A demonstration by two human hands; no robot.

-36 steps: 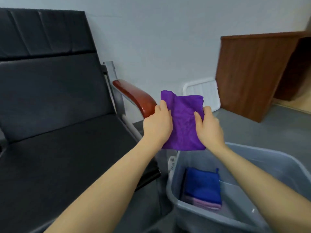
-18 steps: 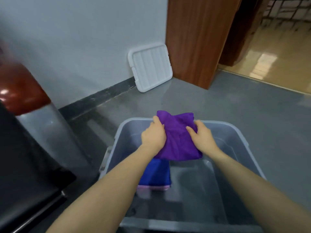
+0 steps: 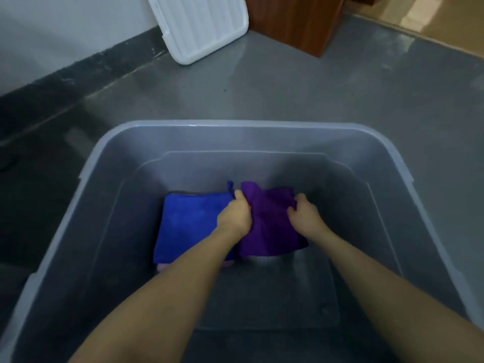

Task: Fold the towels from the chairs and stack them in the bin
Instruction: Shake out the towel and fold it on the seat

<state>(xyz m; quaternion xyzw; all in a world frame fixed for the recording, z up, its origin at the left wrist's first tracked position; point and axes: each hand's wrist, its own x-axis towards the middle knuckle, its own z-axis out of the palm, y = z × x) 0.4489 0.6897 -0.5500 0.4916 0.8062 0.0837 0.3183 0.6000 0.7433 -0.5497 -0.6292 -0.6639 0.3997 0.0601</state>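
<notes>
A folded purple towel (image 3: 272, 226) is low inside the grey plastic bin (image 3: 235, 125). My left hand (image 3: 234, 218) grips its left edge and my right hand (image 3: 305, 214) grips its right edge. Just to its left lies a folded blue towel (image 3: 188, 224), on top of a pink towel (image 3: 162, 267) of which only a sliver shows. The purple towel's left edge overlaps or touches the blue one; I cannot tell which. My forearms hide the near edges of the towels.
The bin stands on a grey floor. Its white lid (image 3: 199, 24) leans against the wall at the back. A brown wooden cabinet (image 3: 293, 19) stands to the lid's right. The bin's floor right of and in front of the towels is bare.
The view swung from the black chair down over the bin. Both hands carried the purple towel from above the bin's rim down to beside the blue towel.
</notes>
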